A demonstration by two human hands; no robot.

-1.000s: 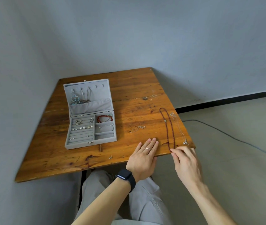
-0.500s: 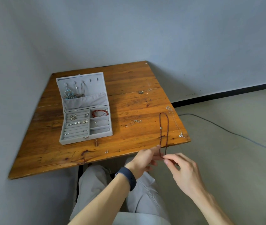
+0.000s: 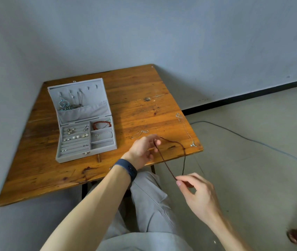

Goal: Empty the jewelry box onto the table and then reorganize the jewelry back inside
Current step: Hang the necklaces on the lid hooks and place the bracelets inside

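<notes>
a dark braided cord necklace point(image 3: 165, 163) is held between both hands, in the air over the near right corner of the wooden tabletop point(image 3: 135, 91); one end of it is gripped in the curled fingers of the left hand point(image 3: 143, 151), above the tabletop's near edge; the other is pinched between thumb and forefinger of the right hand point(image 3: 198, 194), which is held off the tabletop, nearer the person, with the remaining fingers loosely curled; the cord is stretched between the two hands, with a slack loop arched to the right; a watch with a dark blue strap point(image 3: 128, 169) is worn on the left wrist; the grey jewelry box point(image 3: 75, 157) is set on the left part of the tabletop, its lid opened and tilted back; blue pendant jewellery point(image 3: 63, 104) is hung from the hooks of the lid; a red bead bracelet point(image 3: 101, 124) is laid in the far right compartment, and earrings and pearls point(image 3: 75, 136) are tucked into the ring rows on the left; a thin silver chain point(image 3: 140, 134) is laid on the tabletop between the box and the left hand; a long silver necklace point(image 3: 185, 131) is stretched along the right edge, well apart from the box; a cable point(image 3: 252, 140) is trailed over the floor to the right.
</notes>
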